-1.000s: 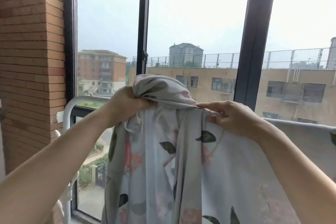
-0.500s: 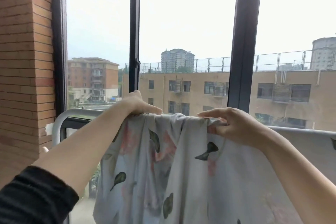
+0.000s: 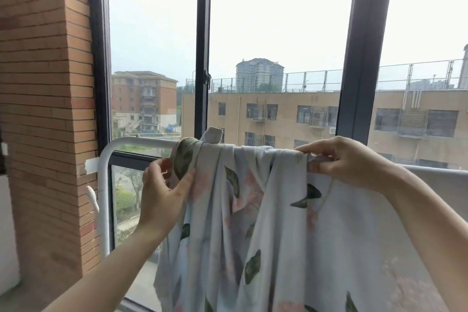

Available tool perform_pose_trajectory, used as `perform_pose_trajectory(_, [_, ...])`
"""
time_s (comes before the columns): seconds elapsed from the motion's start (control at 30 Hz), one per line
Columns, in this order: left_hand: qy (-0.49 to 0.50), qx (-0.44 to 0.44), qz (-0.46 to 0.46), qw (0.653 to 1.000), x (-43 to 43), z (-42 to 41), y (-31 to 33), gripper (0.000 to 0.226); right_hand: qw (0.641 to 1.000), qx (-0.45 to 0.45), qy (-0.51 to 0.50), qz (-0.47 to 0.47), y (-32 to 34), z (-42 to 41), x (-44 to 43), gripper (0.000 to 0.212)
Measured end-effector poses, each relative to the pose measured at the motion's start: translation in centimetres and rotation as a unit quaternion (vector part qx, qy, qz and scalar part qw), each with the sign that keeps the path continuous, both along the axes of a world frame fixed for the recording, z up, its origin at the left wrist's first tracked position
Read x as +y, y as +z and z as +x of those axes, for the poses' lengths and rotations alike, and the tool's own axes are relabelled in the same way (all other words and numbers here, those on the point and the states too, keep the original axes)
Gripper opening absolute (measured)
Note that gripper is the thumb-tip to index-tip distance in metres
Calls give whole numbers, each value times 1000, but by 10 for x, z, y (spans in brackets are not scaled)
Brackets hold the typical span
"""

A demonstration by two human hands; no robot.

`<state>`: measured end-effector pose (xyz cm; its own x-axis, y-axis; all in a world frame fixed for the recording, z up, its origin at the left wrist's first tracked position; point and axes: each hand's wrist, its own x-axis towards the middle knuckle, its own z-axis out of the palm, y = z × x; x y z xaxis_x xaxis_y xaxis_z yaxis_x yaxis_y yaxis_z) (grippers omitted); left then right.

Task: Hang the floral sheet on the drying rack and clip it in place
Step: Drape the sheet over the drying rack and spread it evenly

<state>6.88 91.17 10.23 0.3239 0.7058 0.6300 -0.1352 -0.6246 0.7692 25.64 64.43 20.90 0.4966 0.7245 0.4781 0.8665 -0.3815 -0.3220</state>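
Sheet [image 3: 266,223]: draped over the top bar of the white rack [image 3: 131,143], bunched at the left.
Left hand [image 3: 162,195]: fingers pinch the sheet's left fold.
Right hand [image 3: 339,159]: fingers pinch its top edge on the bar.

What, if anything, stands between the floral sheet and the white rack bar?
Nothing visible does. The floral sheet already lies bunched over the top bar of the drying rack, and the left hand and right hand hold it directly.
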Motion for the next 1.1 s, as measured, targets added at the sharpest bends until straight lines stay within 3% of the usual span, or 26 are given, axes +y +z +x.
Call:
perform_pose_trajectory(0.03, [-12, 21, -42, 999, 1, 2, -6, 78, 1000, 0, 0, 2, 0, 0, 0, 35])
perform_pose_trajectory(0.13, [42, 102, -32, 993, 4, 10, -13, 99, 1000, 1, 2, 5, 0, -1, 2, 35])
perform_pose_trajectory(0.3, [-59, 52, -64, 995, -4, 11, 12, 52, 1000, -2, 9, 10, -1, -1, -1, 38])
perform_pose_trajectory(0.4, [-14, -5, 2, 1000, -6, 7, 44, 29, 1000, -8, 13, 13, -1, 0, -3, 42])
perform_pose_trajectory(0.47, [35, -20, 47, 998, 1, 10, 72, 26, 1000, -12, 13, 8, -1, -2, -3, 40])
perform_pose_trajectory(0.53, [105, 54, 93, 989, 11, 21, 94, 37, 1000, -16, 8, 6, 0, -3, 0, 35])
perform_pose_trajectory(0.6, [207, 192, 157, 946, 20, 35, 102, 53, 1000, -20, 3, 3, 1, -5, 3, 35])
perform_pose_trajectory(0.67, [262, 268, 181, 909, 26, 39, 103, 60, 1000, -23, 7, 0, 1, -7, 5, 34])
perform_pose_trajectory(0.77, [287, 285, 149, 902, 41, 33, 110, 58, 999, -35, 7, -1, 0, -7, 4, 34])
perform_pose_trajectory(0.87, [220, 195, 58, 954, 45, 26, 116, 49, 1000, -17, 9, 3, 0, -2, 0, 37])
perform_pose_trajectory(0.93, [191, 190, 57, 961, 41, 26, 117, 48, 1000, -9, 2, 6, -2, 1, -3, 37])
perform_pose_trajectory(1.03, [211, 360, 103, 903, 48, 22, 119, 42, 1000, -12, -5, 6, -2, 0, 1, 35])
perform_pose_trajectory(1.1, [218, 410, 83, 882, 58, 16, 123, 40, 1000, -17, -4, 3, -2, -2, 4, 35])
